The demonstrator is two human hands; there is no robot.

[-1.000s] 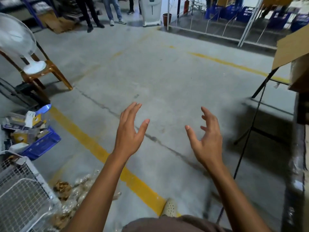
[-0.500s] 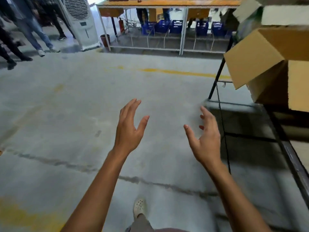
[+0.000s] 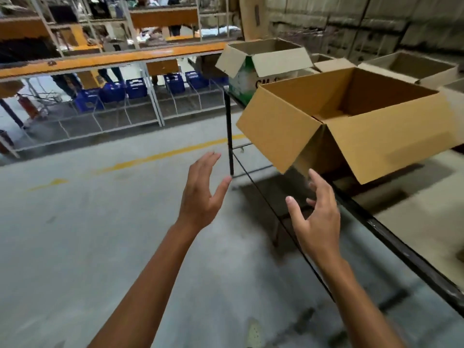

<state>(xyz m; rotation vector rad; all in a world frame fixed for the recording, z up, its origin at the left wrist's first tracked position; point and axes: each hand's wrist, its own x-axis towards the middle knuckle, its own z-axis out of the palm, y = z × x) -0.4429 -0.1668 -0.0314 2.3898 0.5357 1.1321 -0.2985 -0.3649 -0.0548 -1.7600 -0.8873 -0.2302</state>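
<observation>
A large open brown cardboard box (image 3: 376, 136) sits on a black-framed table (image 3: 391, 237) at the right, its front flaps hanging out over the edge. My left hand (image 3: 200, 194) is raised in front of me with fingers spread, holding nothing, left of the table's black leg. My right hand (image 3: 316, 217) is also raised with fingers loosely spread and empty, just below the box's hanging front flap, not touching it.
Behind the brown box stands an open white-and-green box (image 3: 253, 71), with more open cartons (image 3: 411, 66) to its right. Orange-and-grey racking (image 3: 113, 59) with blue crates (image 3: 135, 87) runs along the back. A yellow line (image 3: 160, 154) crosses the concrete floor. People's legs show behind the racking.
The view has swung right, from the open floor to the table with the boxes, which are now much closer. Both hands stay raised, spread and empty.
</observation>
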